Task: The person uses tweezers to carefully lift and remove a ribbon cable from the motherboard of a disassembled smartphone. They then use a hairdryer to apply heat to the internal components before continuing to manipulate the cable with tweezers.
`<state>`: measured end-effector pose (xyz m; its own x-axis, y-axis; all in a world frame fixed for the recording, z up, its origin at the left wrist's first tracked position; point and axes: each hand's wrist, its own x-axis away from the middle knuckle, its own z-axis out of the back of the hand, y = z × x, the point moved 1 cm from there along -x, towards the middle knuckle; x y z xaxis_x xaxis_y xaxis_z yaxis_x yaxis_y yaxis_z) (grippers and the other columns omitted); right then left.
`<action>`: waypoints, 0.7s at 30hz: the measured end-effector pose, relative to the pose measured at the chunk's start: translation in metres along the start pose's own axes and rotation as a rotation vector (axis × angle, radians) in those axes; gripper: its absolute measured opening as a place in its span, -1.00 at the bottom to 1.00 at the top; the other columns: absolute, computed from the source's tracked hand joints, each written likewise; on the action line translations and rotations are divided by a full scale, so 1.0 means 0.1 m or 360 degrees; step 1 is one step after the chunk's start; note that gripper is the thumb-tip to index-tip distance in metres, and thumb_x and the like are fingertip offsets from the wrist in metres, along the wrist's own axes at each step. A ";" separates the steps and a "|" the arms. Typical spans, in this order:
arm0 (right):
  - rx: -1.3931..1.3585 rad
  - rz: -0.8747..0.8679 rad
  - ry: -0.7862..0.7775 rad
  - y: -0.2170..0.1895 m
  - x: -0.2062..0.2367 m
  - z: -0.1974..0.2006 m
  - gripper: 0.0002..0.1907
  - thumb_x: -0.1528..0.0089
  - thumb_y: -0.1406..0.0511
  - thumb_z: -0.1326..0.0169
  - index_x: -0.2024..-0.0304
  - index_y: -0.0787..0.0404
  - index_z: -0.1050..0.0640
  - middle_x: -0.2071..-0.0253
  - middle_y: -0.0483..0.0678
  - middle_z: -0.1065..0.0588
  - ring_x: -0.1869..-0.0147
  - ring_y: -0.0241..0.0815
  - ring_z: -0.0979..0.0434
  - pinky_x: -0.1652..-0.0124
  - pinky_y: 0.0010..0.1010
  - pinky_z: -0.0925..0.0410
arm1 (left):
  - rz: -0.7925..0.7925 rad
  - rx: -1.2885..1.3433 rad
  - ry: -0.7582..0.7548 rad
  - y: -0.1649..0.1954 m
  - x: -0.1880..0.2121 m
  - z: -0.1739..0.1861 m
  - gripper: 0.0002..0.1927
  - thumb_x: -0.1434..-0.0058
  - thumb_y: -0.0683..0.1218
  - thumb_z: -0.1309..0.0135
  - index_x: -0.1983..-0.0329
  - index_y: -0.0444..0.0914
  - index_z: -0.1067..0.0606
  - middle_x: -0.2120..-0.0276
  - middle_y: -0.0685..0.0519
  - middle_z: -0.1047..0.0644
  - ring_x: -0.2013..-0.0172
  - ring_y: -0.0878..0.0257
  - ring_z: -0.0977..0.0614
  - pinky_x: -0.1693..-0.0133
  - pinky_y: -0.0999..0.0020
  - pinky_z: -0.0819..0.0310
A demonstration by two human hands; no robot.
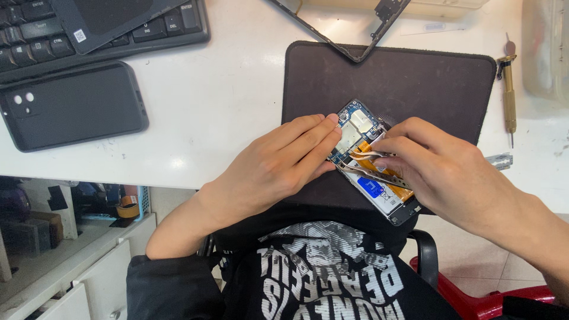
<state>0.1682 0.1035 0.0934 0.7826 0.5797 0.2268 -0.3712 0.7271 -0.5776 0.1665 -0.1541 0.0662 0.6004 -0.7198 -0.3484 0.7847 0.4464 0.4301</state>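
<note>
An opened phone (374, 181) lies on a dark mat (415, 83), its blue circuit board, orange flex cable and battery exposed. My left hand (278, 163) rests on the phone's left side, with its fingertips pressing the board near the top. My right hand (441, 169) holds metal tweezers (361, 157), whose tips sit over the board by the orange cable.
A black phone case (71, 106) and a keyboard (106, 29) sit at the left of the white table. A phone frame (344, 35) lies beyond the mat. Right of the mat are a small brass screwdriver (508, 89) and a small metal part (501, 160).
</note>
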 end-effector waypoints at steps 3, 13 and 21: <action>0.0005 -0.0060 -0.0053 0.00 -0.05 0.03 -0.76 -0.17 0.32 -0.17 0.14 0.30 -0.58 0.21 -0.02 -0.53 0.33 -0.21 -0.64 0.42 -0.46 -0.52 | 0.0010 0.0063 -0.0005 -0.01 0.00 0.02 -0.48 -0.27 -0.09 -0.28 -0.21 -0.47 -0.46 -0.18 -0.17 -0.49 -0.18 0.03 -0.53 -0.20 0.26 -0.50; 0.0002 -0.0281 -0.0191 -0.05 -0.10 0.09 -0.72 -0.18 0.25 -0.20 0.09 0.23 -0.60 0.19 -0.04 -0.55 0.34 -0.18 -0.65 0.42 -0.40 -0.52 | 0.0036 0.0129 0.0003 0.01 0.00 0.03 -0.46 -0.26 -0.10 -0.27 -0.20 -0.51 -0.44 -0.17 -0.19 -0.48 -0.08 0.05 -0.53 -0.12 0.28 -0.53; 0.0244 0.0111 -0.0070 -0.04 0.03 0.05 -0.63 -0.12 0.29 -0.20 0.04 0.29 -0.57 0.15 -0.01 -0.50 0.30 -0.19 -0.60 0.34 -0.39 -0.50 | -0.0002 0.0050 0.0018 -0.02 0.03 -0.02 -0.47 -0.29 -0.08 -0.27 -0.21 -0.50 -0.46 -0.17 -0.18 -0.49 -0.13 0.06 -0.53 -0.15 0.31 -0.54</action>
<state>0.1694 0.1044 0.1003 0.7311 0.6437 0.2264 -0.4981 0.7302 -0.4676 0.1668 -0.1560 0.0630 0.6012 -0.7144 -0.3581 0.7804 0.4285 0.4553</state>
